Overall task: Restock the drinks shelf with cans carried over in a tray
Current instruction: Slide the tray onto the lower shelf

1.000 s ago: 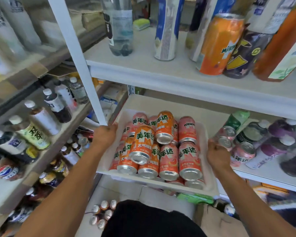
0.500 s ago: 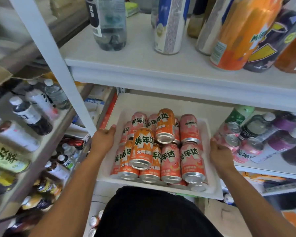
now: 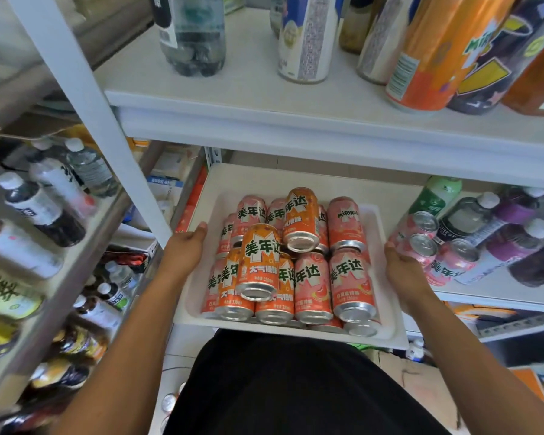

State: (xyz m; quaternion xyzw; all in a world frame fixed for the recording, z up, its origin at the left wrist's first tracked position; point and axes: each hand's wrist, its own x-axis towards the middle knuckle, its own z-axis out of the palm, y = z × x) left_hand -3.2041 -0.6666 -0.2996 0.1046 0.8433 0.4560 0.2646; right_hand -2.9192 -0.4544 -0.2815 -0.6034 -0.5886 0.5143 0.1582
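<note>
Squarely between both arms sits a white, shallow, round-cornered tray, its far end over the pale shelf. Left hand and right hand each grip a side rim. Glossy orange and pink cans lie heaped inside; more pink cans, slightly blurred, stand right of the tray.

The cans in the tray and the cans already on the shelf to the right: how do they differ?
The cans in the tray are many, orange and pink mixed, some stacked on top of others; the cans on the shelf are few and all pink. The tray is gripped at both sides by the hands; nothing holds the shelf cans. Both groups show the same brand lettering.
</note>
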